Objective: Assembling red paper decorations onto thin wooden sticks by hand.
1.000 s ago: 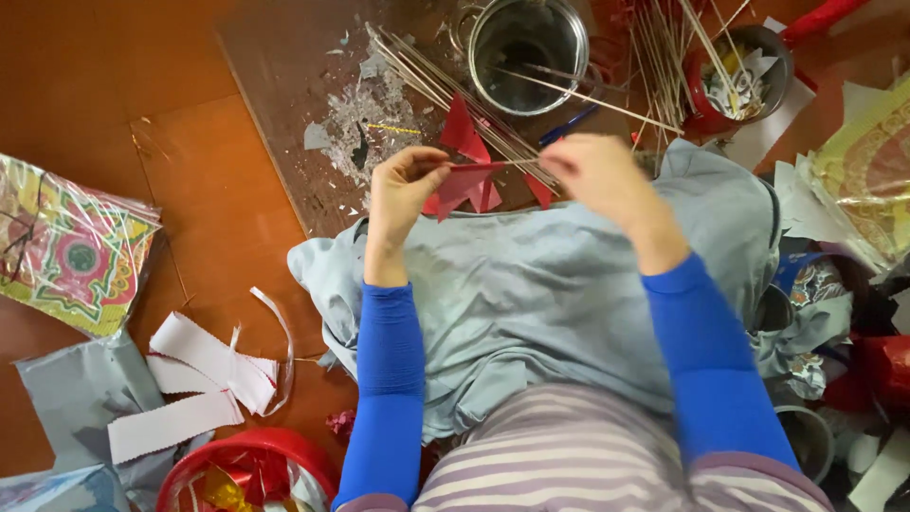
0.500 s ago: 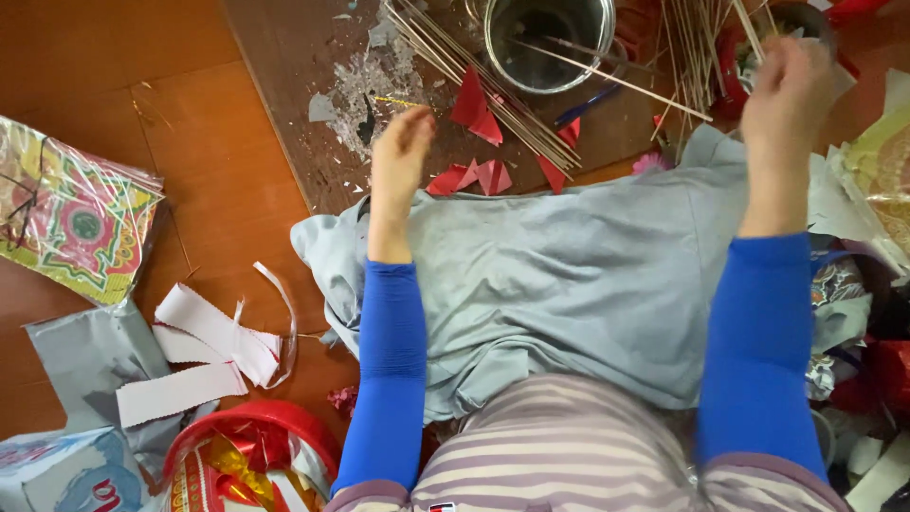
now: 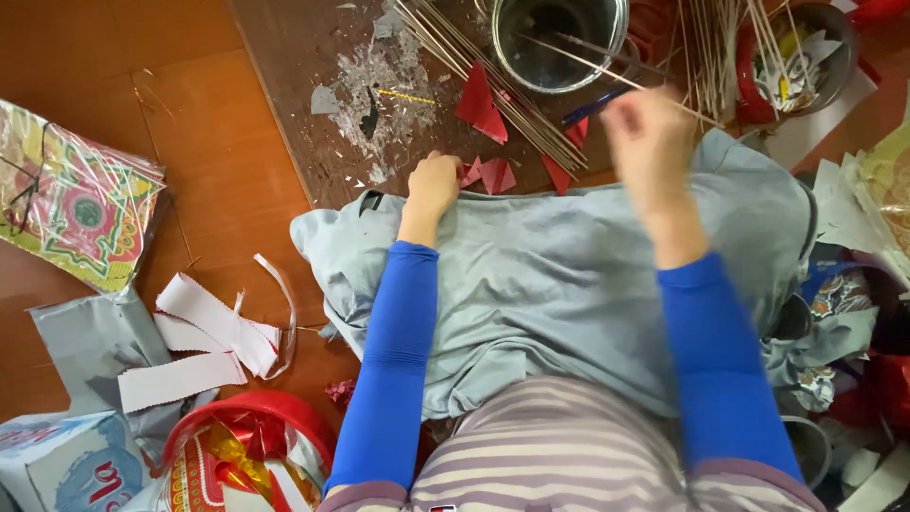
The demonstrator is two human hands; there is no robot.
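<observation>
While the left hand [image 3: 433, 183] rests curled on the folded red paper pieces [image 3: 488, 174] at the far edge of the grey cloth [image 3: 559, 284], the right hand [image 3: 648, 142] hovers blurred to the right. Its fingers look bunched near the thin bamboo sticks [image 3: 493, 76]; whether it holds one cannot be told.

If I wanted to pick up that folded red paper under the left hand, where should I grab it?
Probably by the pointed folds of the red paper that poke out to the right of the left hand, coming from the right. It lies flat on the board, so a pinch on a raised crease suits best.
</observation>
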